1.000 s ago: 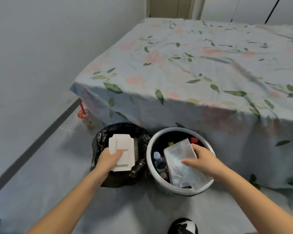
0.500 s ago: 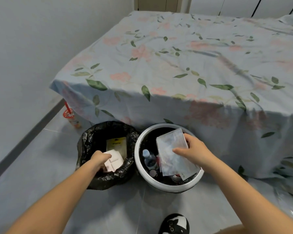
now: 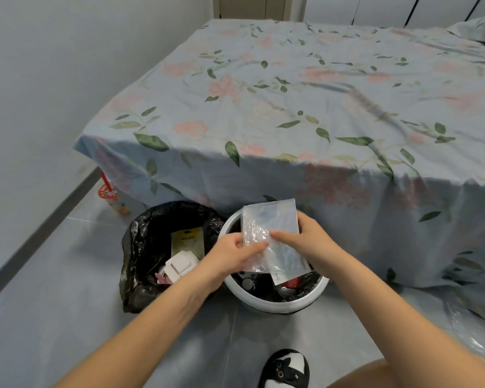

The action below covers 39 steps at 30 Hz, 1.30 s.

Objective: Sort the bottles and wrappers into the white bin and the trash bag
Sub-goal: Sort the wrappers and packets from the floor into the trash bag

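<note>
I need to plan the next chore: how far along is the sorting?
Done: a white card and yellow packet lie in the trash bag; bottles sit in the white bin. In hand: both hands, left and right, hold a clear wrapper over the bin. Left: a cup by the bed.

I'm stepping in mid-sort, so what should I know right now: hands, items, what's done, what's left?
Right hand and left hand both pinch the clear plastic wrapper, held above the white bin.
Trash bag, left of the bin, holds a white carton and a yellow packet.
Bin contents mostly hidden; a bottle cap shows.
Done: carton binned in the bag.
Left: place this wrapper.
</note>
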{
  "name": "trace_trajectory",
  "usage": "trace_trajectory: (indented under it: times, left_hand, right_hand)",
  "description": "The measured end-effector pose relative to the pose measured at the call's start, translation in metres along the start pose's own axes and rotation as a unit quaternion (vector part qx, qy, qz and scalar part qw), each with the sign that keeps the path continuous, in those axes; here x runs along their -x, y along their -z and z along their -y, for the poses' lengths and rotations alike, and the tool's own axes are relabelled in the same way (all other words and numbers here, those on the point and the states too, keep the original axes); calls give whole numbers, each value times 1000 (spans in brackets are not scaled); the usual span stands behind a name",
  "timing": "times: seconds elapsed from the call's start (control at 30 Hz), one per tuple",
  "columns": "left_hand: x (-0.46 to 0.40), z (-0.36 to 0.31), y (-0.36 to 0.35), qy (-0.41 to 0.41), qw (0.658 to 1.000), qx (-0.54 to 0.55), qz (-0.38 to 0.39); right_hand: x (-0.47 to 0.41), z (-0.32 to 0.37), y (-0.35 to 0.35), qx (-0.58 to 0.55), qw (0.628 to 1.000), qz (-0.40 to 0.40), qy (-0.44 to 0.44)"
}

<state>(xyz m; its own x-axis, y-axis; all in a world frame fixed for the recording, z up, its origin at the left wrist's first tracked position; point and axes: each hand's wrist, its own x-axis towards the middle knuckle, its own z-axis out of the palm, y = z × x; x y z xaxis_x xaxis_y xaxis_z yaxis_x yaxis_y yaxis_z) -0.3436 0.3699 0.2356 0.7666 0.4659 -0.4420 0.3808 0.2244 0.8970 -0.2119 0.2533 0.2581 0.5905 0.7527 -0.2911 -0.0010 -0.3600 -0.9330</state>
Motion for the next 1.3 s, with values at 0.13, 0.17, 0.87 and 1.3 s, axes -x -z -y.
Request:
trace_trajectory:
  times: [0.13,0.17,0.87,1.3]
  left_hand:
    - [3,6,-13,28,995,99,9]
    - [3,7,-12,30,995,100,-5]
    - [-66,101,179,209,932,-57,-290]
    - [-86,110,167,234,777,-543,-217]
  right_hand:
    - [3,-1,-1,-32,999,-2,-7]
    - [3,-1,-1,-32,999,0,-6]
    - [1,-39,13,375,905,138,-144]
    - [-11,-37,0,376,911,131,-107]
